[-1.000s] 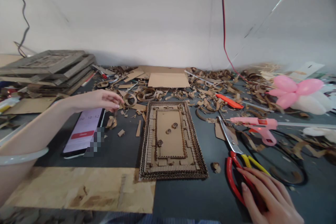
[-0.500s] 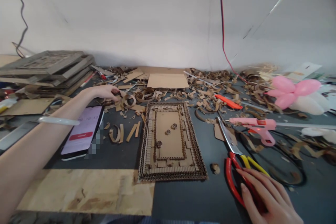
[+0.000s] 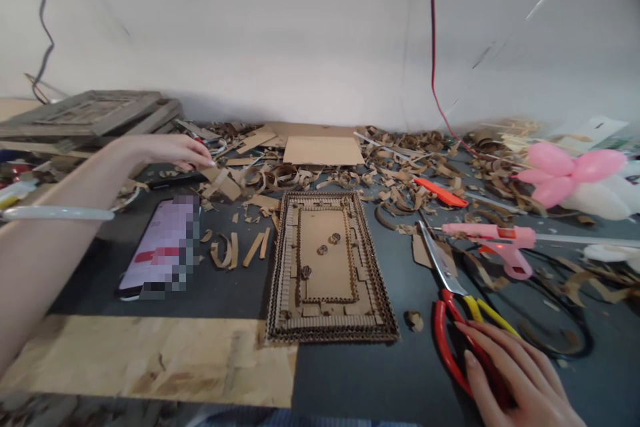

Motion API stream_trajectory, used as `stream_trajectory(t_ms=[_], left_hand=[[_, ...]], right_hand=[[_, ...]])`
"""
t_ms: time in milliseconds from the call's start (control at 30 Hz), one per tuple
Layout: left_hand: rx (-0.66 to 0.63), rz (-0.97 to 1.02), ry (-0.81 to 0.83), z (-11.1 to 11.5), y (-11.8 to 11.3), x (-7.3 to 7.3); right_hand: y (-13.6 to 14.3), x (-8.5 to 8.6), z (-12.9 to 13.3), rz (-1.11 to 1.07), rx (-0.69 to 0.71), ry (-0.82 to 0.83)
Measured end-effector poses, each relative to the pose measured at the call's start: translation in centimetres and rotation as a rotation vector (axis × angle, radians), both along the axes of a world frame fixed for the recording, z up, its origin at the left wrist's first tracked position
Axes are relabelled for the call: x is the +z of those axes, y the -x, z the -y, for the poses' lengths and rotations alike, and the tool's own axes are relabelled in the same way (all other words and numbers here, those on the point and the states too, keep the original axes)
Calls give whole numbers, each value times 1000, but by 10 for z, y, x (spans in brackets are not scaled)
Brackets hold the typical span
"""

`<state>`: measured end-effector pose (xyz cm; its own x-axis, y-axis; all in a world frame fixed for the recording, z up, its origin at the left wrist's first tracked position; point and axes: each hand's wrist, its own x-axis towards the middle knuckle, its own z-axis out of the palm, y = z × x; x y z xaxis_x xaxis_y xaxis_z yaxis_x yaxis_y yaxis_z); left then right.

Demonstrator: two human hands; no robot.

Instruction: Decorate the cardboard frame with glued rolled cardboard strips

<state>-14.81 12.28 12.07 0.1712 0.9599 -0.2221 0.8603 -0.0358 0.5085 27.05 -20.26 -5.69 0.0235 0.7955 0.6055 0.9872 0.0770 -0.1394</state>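
Observation:
My left hand (image 3: 183, 150) hovers over cardboard scraps (image 3: 223, 183) at the back left, fingers loosely stretched and nothing visible in them. At the lower right, my right hand (image 3: 517, 367) is on the red handles of the scissors (image 3: 445, 263), whose blades point away from me and look closed. Between the hands lies a rectangular cardboard panel (image 3: 327, 317) with corrugated borders. Three small brown rolled pieces (image 3: 323, 249) sit inside its inner border. Left of the panel are curled and straight strips (image 3: 256, 248). A small brown piece (image 3: 414, 320) lies between the panel and the scissors.
A phone (image 3: 157, 253) lies at left, behind a tan sheet (image 3: 175, 360). Stacked frames (image 3: 100, 110) stand at the back left. A pink glue gun (image 3: 500, 237), its black cable, an orange cutter (image 3: 440, 193) and pink balloons (image 3: 575, 170) are at right. Scraps line the wall.
My left hand has lifted off the curled strips and moved left and back, its fingers straighter. The view has shifted slightly. My right hand stays at the scissors.

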Motion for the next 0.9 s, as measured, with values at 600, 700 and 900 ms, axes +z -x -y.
stream_trajectory(t_ms=[600,700,900], left_hand=[[-382,-406,-456,62,-36,11],[-333,-362,-567,73,-39,12],[-254,56,-51,99,-55,-26]], right_hand=[[2,1,-2,1,5,7],[4,3,-2,-21,6,-33],[3,2,0,-36,-2,-8]])
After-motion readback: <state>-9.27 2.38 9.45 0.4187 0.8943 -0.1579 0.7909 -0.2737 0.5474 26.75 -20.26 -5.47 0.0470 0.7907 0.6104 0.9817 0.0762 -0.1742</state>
